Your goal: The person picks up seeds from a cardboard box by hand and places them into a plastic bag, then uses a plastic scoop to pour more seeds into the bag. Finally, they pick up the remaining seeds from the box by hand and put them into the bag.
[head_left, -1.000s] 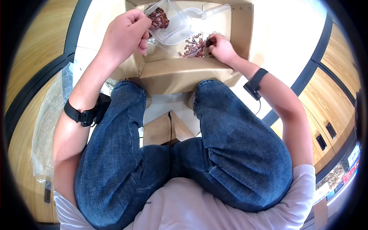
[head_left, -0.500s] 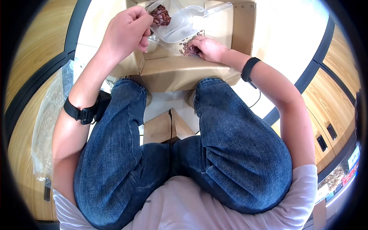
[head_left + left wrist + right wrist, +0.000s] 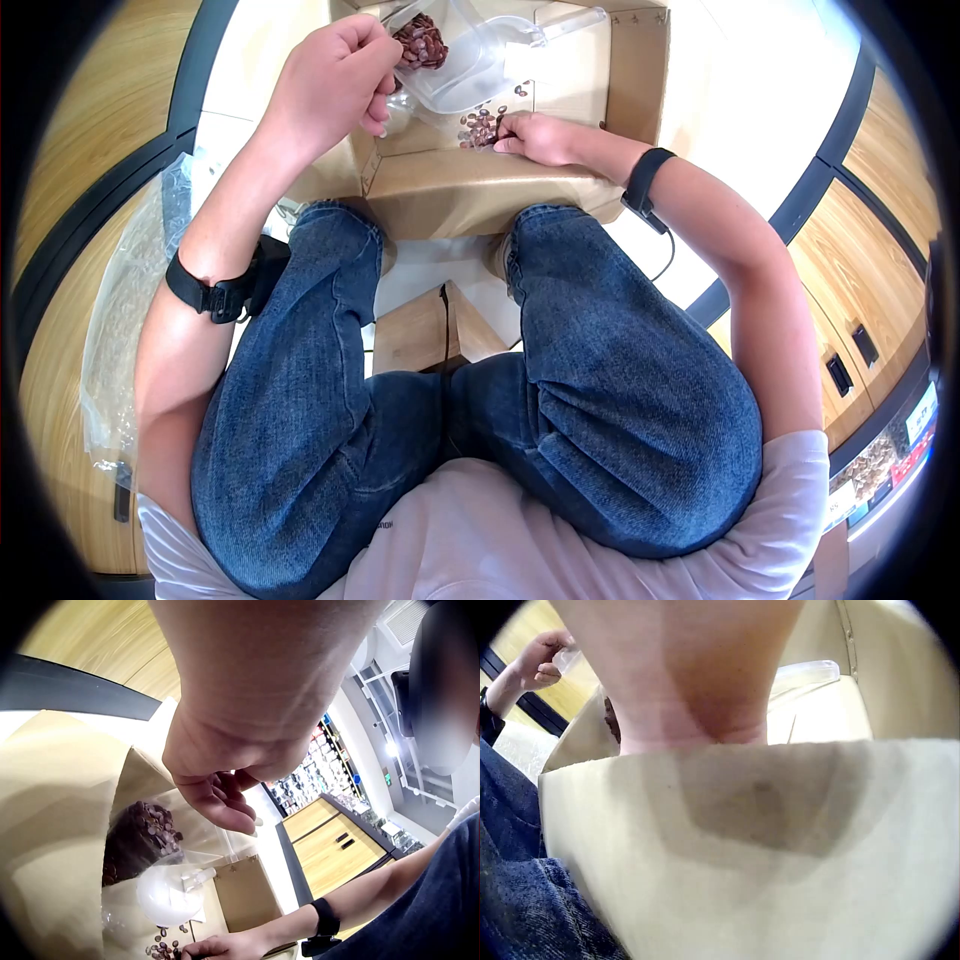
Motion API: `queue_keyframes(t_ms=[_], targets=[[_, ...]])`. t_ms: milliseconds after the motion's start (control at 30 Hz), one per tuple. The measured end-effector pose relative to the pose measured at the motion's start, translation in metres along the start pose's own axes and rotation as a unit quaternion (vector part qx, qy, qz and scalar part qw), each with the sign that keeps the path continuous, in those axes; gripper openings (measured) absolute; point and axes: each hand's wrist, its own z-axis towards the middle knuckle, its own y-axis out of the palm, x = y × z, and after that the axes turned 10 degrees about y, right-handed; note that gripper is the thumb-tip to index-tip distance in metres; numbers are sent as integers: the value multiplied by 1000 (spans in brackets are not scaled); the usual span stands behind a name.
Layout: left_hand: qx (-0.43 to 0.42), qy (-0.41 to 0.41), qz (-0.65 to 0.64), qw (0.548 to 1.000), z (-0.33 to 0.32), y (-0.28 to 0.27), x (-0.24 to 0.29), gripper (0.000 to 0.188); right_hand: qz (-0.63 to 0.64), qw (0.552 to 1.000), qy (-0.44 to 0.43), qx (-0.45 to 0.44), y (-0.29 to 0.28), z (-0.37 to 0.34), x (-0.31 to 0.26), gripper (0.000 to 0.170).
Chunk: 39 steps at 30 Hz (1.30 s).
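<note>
The left hand (image 3: 337,85) has its grip closed on a thin, clear plastic bag (image 3: 146,840) containing glossy, reddish-brown oval seeds (image 3: 422,45), within a smooth cardboard box (image 3: 480,195). A translucent, smooth-walled scoop (image 3: 465,78) overlaps the bag. Loose seeds (image 3: 478,127) lie at the right hand's (image 3: 540,138) fingertips; whether that grip holds any cannot be determined.

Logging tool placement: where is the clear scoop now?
In the head view, the clear scoop is at top centre inside the cardboard box, just right of the bagged beans and above the right hand.
</note>
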Motion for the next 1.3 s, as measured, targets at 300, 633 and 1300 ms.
queue_keyframes(t_ms=[300, 633, 1300], targets=[[4, -7, -1, 1000, 1, 1, 0, 25, 169, 982, 33, 79, -15, -3, 4, 51], [7, -22, 7, 1000, 0, 4, 1, 23, 526, 843, -99, 46, -112, -86, -104, 32], [-6, -10, -11, 1000, -1, 0, -1, 26, -549, 818, 28, 167, -61, -45, 47, 13]])
